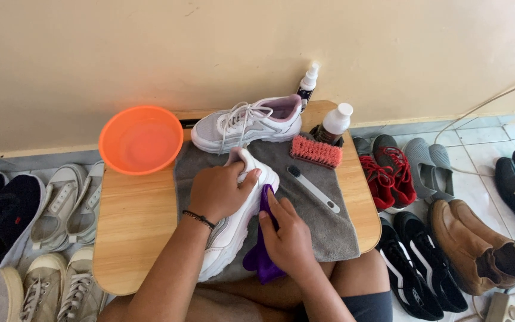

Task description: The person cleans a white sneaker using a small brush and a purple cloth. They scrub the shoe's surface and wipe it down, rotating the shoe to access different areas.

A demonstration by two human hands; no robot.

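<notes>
A white sneaker (233, 229) lies on a grey towel (323, 203) spread over a small wooden table (132, 226). My left hand (219, 191) grips the sneaker's upper near its toe end. My right hand (287, 238) presses a purple cloth (258, 259) against the sneaker's side. A second white sneaker (248, 122) with laces stands at the back of the table.
An orange basin (141, 138) sits at the table's back left. A pink brush (315, 151), a grey toothbrush (312, 188) and two bottles (335, 122) lie on the right. Several shoes line the floor on both sides. A cable runs at the right.
</notes>
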